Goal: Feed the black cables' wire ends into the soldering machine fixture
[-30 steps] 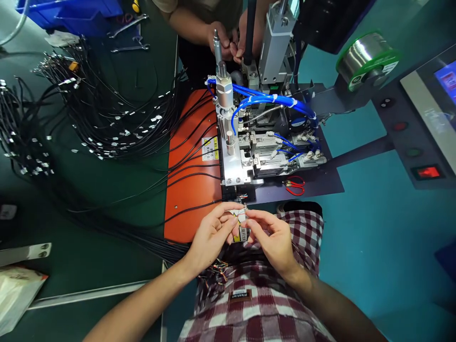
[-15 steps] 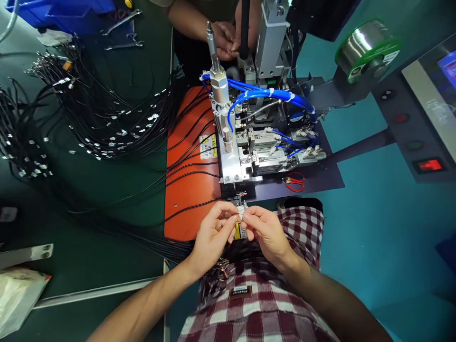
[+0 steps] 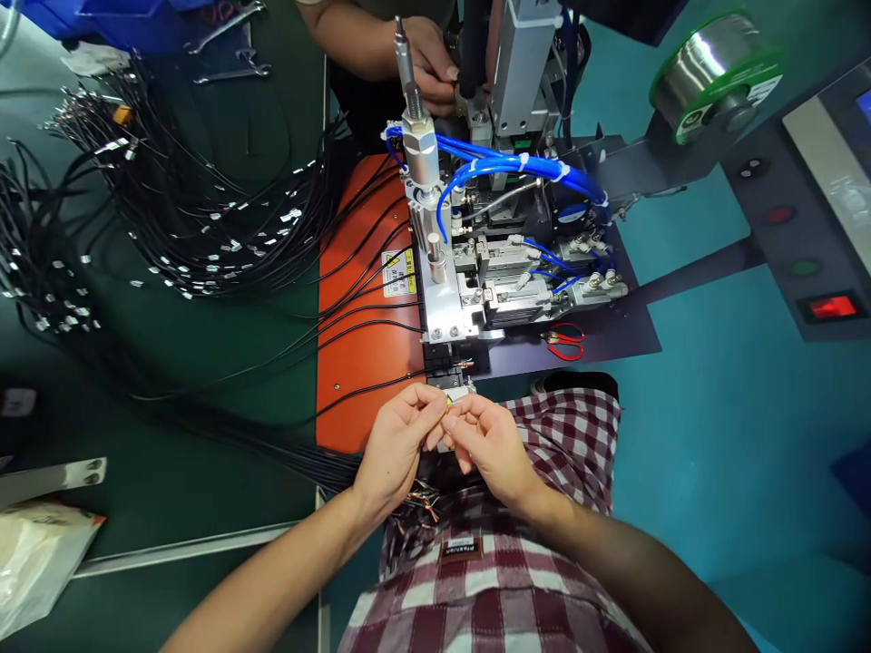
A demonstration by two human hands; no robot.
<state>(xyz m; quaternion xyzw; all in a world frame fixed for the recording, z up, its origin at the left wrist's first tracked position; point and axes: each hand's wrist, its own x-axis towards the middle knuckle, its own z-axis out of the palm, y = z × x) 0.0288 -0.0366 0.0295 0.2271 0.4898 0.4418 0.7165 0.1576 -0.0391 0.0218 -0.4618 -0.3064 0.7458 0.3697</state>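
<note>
My left hand is closed in a pinch, thumb against forefinger, in front of the machine. Touching its fingertips, my right hand is pinched as well. Between them are thin wires, mostly covered by the fingers. Below my left wrist, a bundle of black cables ends in bare coloured wire tips. Just beyond my fingers, one black cable lies across the orange plate, its stripped end in a small holder of the machine.
Red-handled snips lie on the machine's dark base. A solder wire spool stands at upper right. Black cables with white tips cover the left table, near wrenches. Across the machine are another person's hands.
Both my hands have shifted slightly left, their fingertips drawn closer together around the wires. The other person's hands have moved a little. The view has tilted slightly.
</note>
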